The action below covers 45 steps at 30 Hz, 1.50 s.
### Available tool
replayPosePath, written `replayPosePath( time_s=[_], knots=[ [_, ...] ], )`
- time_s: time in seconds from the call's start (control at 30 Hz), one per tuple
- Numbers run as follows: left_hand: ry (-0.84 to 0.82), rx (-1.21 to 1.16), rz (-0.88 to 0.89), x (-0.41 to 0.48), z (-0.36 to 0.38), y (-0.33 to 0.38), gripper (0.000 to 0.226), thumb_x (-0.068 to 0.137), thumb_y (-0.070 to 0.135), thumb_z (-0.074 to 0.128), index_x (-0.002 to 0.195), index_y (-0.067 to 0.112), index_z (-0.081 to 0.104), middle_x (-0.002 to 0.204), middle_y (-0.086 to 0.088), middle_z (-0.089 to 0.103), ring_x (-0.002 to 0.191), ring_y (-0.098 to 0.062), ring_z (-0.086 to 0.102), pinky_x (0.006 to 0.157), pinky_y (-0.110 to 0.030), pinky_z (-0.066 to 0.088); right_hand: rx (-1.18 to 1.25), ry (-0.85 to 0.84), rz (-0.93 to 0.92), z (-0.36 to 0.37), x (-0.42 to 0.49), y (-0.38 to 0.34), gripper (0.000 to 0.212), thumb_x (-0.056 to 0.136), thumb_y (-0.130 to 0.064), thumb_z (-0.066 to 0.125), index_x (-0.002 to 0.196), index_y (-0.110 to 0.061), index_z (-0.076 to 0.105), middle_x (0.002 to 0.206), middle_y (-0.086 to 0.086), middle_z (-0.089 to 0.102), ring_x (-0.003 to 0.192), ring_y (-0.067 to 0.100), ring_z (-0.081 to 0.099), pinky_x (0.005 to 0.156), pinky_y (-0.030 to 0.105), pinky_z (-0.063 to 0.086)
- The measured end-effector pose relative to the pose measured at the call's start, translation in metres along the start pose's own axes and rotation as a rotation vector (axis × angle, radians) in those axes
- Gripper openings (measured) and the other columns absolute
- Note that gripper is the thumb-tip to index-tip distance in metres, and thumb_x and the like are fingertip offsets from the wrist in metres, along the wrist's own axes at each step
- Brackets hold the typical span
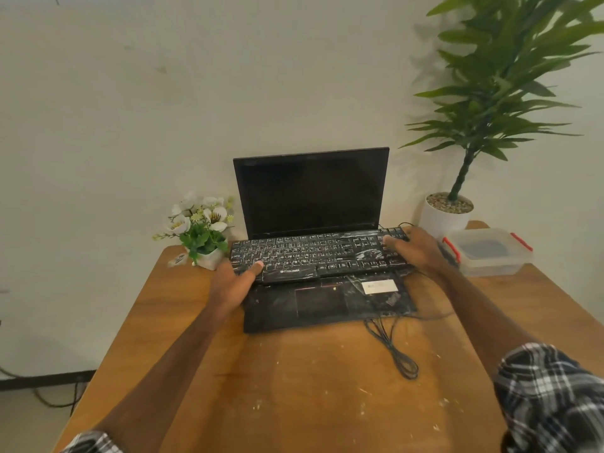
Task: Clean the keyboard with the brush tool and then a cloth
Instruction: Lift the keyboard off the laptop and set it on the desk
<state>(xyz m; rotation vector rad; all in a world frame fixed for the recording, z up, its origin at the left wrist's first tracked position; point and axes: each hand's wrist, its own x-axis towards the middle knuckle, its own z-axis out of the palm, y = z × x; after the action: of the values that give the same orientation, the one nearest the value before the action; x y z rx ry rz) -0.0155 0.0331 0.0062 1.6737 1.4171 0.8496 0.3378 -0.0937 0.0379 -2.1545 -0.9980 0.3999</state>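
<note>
So far I am only gripping the black external keyboard (318,253), which is lying across the base of the open laptop (312,197). My left hand (233,282) is clasping the keyboard's left end, thumb lying on the keys; my right hand (416,250) is clasping its right end. I am judging the cleaning as not yet begun: I am seeing no brush tool and no cloth, unless they are sitting in the lidded plastic box (488,251) right of the keyboard on the bench (310,387).
</note>
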Motion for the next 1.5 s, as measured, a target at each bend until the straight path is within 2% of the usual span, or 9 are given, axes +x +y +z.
replayPosePath(
  time_s=[0.23, 0.4, 0.5, 0.7, 0.9, 1.07, 1.17, 1.27, 1.5],
  knots=[
    [0.016, -0.051, 0.071, -0.048, -0.035, 0.018, 0.035, 0.094, 0.045, 0.074, 0.122, 0.024, 0.070, 0.112, 0.006, 0.072, 0.105, -0.016, 0.065, 0.090, -0.032, 0.046, 0.053, 0.016, -0.025, -0.024, -0.044, 0.001, 0.038, 0.088, -0.050, 0.073, 0.105, -0.017, 0.070, 0.094, 0.001, 0.075, 0.088, 0.019, 0.070, 0.070, 0.031, 0.053],
    [-0.029, -0.020, 0.044, -0.094, -0.065, 0.019, 0.044, 0.091, 0.056, 0.073, 0.121, 0.025, 0.071, 0.112, 0.007, 0.073, 0.103, -0.015, 0.068, 0.089, -0.036, 0.052, 0.111, 0.092, -0.031, -0.052, -0.101, -0.004, 0.055, 0.086, -0.048, 0.076, 0.125, -0.009, 0.068, 0.117, 0.008, 0.071, 0.107, 0.027, 0.067, 0.093, 0.041, 0.054],
    [-0.074, -0.022, 0.041, -0.130, -0.076, 0.017, 0.035, 0.091, 0.052, 0.074, 0.113, 0.025, 0.075, 0.103, 0.010, 0.074, 0.093, -0.005, 0.066, 0.072, -0.021, 0.046, 0.185, 0.101, -0.019, -0.066, -0.137, 0.004, 0.049, 0.088, -0.040, 0.077, 0.123, -0.008, 0.065, 0.116, 0.007, 0.068, 0.098, 0.023, 0.066, 0.085, 0.036, 0.053],
    [-0.196, -0.049, -0.027, -0.189, -0.075, 0.002, 0.020, 0.087, 0.050, 0.078, 0.093, 0.031, 0.074, 0.077, 0.019, 0.076, 0.075, 0.004, 0.071, 0.064, -0.017, 0.046, 0.267, 0.084, 0.056, -0.084, -0.190, 0.050, 0.055, 0.084, -0.040, 0.080, 0.128, -0.010, 0.065, 0.106, 0.005, 0.076, 0.081, 0.013, 0.075, 0.058, 0.019, 0.051],
    [-0.230, 0.020, -0.074, -0.216, -0.065, -0.018, 0.030, 0.084, 0.052, 0.082, 0.093, 0.023, 0.080, 0.083, 0.013, 0.079, 0.085, -0.008, 0.075, 0.074, -0.028, 0.057, 0.324, 0.040, 0.201, -0.080, -0.218, 0.082, 0.068, 0.076, -0.046, 0.086, 0.130, -0.015, 0.058, 0.106, 0.008, 0.076, 0.082, 0.022, 0.077, 0.076, 0.046, 0.064],
    [-0.225, 0.046, -0.132, -0.215, -0.065, -0.022, 0.032, 0.085, 0.044, 0.084, 0.081, 0.013, 0.076, 0.076, 0.004, 0.077, 0.080, -0.017, 0.072, 0.064, -0.028, 0.048, 0.313, 0.033, 0.189, -0.067, -0.220, 0.089, 0.099, 0.052, -0.073, 0.085, 0.131, -0.020, 0.057, 0.114, 0.005, 0.073, 0.094, 0.022, 0.074, 0.086, 0.049, 0.061],
    [-0.228, 0.074, -0.170, -0.206, -0.067, -0.027, 0.040, 0.087, 0.043, 0.082, 0.071, 0.010, 0.067, 0.078, -0.004, 0.071, 0.076, -0.022, 0.067, 0.062, -0.030, 0.040, 0.266, 0.030, 0.187, -0.061, -0.219, 0.087, 0.079, 0.070, -0.057, 0.084, 0.133, -0.018, 0.057, 0.115, 0.006, 0.072, 0.094, 0.022, 0.073, 0.085, 0.049, 0.061],
    [-0.224, 0.076, -0.209, -0.195, -0.071, -0.036, 0.043, 0.087, 0.041, 0.083, 0.065, 0.014, 0.058, 0.074, -0.005, 0.070, 0.071, -0.022, 0.065, 0.063, -0.031, 0.038, 0.266, 0.027, 0.192, -0.055, -0.218, 0.083, 0.084, 0.063, -0.061, 0.083, 0.132, -0.021, 0.055, 0.114, 0.006, 0.072, 0.093, 0.023, 0.074, 0.083, 0.048, 0.062],
    [-0.205, 0.075, -0.239, -0.169, -0.083, -0.047, 0.045, 0.086, 0.043, 0.083, 0.087, -0.002, 0.074, 0.083, -0.006, 0.080, 0.085, -0.025, 0.075, 0.070, -0.031, 0.048, 0.233, 0.018, 0.145, -0.030, -0.217, 0.077, 0.072, 0.077, -0.052, 0.081, 0.134, -0.020, 0.050, 0.116, 0.003, 0.070, 0.095, 0.019, 0.072, 0.086, 0.046, 0.060]
  ],
)
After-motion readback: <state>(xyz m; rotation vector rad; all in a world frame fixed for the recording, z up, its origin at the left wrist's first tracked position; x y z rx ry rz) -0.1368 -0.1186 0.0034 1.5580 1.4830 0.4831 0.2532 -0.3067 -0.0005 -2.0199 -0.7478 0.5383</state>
